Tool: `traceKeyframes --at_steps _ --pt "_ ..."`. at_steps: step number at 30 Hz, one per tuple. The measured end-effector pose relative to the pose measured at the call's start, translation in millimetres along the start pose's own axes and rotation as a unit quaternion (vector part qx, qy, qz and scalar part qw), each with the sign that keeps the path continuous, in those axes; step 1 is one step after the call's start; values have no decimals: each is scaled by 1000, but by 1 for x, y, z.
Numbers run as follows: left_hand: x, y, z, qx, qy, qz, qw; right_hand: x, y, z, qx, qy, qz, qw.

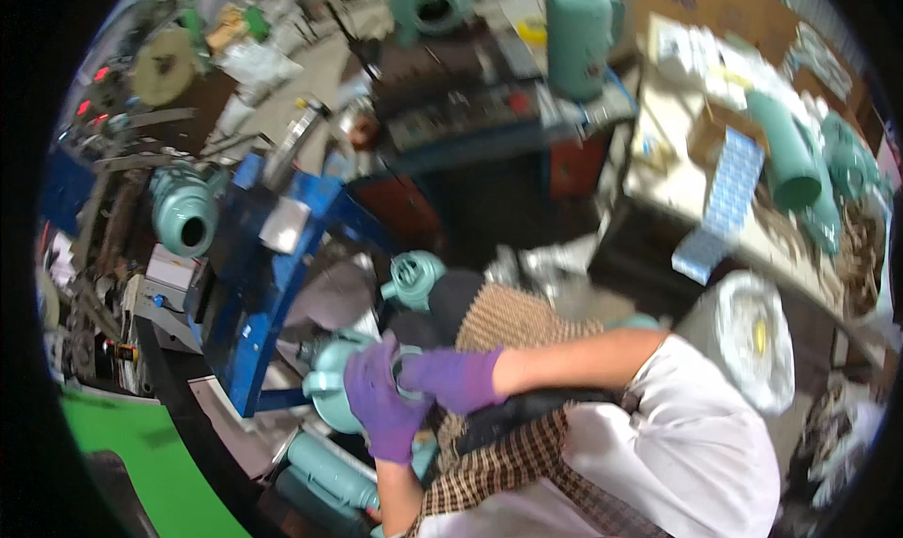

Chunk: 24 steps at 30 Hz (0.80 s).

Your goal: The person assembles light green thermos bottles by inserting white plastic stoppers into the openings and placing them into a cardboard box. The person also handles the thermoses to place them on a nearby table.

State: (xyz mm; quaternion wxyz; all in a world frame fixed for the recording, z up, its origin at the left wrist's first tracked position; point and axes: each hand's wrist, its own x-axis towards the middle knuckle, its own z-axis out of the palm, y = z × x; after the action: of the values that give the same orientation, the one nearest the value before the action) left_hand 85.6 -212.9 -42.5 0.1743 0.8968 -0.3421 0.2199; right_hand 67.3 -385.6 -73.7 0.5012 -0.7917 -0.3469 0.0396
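Note:
My left hand (384, 408), in a purple glove, is closed against a teal vacuum jug (331, 380) low in front of me. The jug lies tilted, its handle facing left. Beside it my right hand (450, 378), gloved the same, has its fingers curled round a teal ring-shaped rim (407, 369). Whether that rim is part of the jug or a separate piece, I cannot tell. Most fingertips are hidden and the picture is smeared. Just beyond my hands sits another teal jug part (414, 276) with an open top.
A blue metal stand (273, 298) rises at left with a teal jug (184, 216) beside it. More jugs (329, 470) lie near my left forearm. Ahead is a workbench (461, 115) bearing an upright jug (578, 44). A cluttered table (649, 185) and lined bin (743, 345) are at right.

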Motion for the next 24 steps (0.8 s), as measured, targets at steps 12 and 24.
traceKeyframes --at_steps 12,24 --pt "-58 -56 -27 -45 16 -166 985 -388 -55 31 -274 249 508 778" --pt "-55 -36 -44 -40 80 -132 987 -443 -32 -51 -466 270 246 806"
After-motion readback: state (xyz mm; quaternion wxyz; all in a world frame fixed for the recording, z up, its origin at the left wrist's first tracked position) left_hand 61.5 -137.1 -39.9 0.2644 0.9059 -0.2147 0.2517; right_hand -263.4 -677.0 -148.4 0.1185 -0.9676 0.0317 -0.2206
